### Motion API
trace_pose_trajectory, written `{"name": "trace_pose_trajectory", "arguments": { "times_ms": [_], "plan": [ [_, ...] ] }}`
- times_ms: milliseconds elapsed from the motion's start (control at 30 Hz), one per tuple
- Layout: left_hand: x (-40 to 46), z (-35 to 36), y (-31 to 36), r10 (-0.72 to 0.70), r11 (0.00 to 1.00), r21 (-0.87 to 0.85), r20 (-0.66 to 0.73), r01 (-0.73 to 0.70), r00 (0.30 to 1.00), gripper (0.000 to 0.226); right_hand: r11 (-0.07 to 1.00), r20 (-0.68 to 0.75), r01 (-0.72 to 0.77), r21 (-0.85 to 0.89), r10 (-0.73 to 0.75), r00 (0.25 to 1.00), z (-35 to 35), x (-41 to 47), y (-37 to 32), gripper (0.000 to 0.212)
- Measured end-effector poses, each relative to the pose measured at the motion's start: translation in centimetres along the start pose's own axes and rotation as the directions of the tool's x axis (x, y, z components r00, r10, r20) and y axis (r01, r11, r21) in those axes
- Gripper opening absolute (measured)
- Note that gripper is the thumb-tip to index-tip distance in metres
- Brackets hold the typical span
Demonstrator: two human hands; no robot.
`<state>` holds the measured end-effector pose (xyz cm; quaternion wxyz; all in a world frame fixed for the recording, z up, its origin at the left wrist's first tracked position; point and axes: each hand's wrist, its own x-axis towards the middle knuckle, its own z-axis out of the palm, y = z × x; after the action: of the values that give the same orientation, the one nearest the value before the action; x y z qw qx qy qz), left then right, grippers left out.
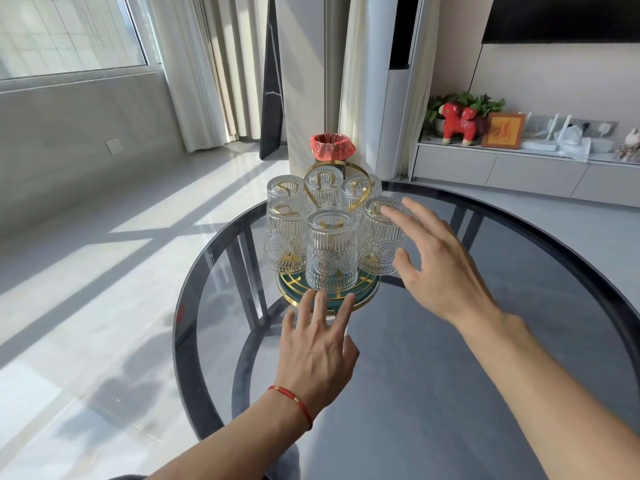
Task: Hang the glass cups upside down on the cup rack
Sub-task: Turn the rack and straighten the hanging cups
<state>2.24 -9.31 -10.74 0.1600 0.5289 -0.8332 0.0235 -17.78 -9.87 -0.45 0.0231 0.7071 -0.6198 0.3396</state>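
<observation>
Reaching in with both hands, nothing gripped. Your left hand (317,344), red string bracelet (292,403) on the wrist, lies flat with fingers spread; its fingertips (320,297) sit at the near edge of the cup rack (363,292), can't tell if they touch it. Your right hand (440,261) is splayed, fingers straight, just beside the right-hand glass cup (377,237); contact unclear. Rack stands on the round glass table (485,341), toward its far side: green base, gold wire, gold loop handle (360,192). Six glass cups on it, all upside down, front cup (330,251) nearest you. Behind the table, a bin with a red liner (332,147). Far right, a red toy animal (459,124) on a low cabinet (502,168).
</observation>
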Motion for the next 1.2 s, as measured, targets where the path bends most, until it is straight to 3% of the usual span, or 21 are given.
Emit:
{"name": "trace_pose_trajectory", "arguments": {
  "times_ms": [767,933,1033,1200],
  "plan": [
    [0.1,-0.2,0.1,-0.004,1.0,-0.015,0.009,0.004,1.0,0.064,0.998,0.004,0.041,-0.055,-0.041,0.999,-0.6,-0.1,-0.5,0.06],
    [0.1,-0.3,0.1,-0.001,1.0,-0.017,0.006,0.001,1.0,0.065,0.973,-0.085,0.193,-0.124,-0.204,0.975,-0.5,0.2,-3.1,0.056],
    [0.1,-0.4,0.1,0.01,0.999,-0.033,-0.008,-0.01,1.0,0.064,0.939,0.018,0.285,-0.191,-0.287,0.958,0.2,0.2,-5.2,0.062],
    [-0.2,-0.4,0.4,0.04,0.998,-0.038,-0.027,-0.041,0.999,0.066,0.937,0.149,0.261,-0.234,-0.23,0.962,0.7,-0.3,-5.8,0.068]
  ]
}}
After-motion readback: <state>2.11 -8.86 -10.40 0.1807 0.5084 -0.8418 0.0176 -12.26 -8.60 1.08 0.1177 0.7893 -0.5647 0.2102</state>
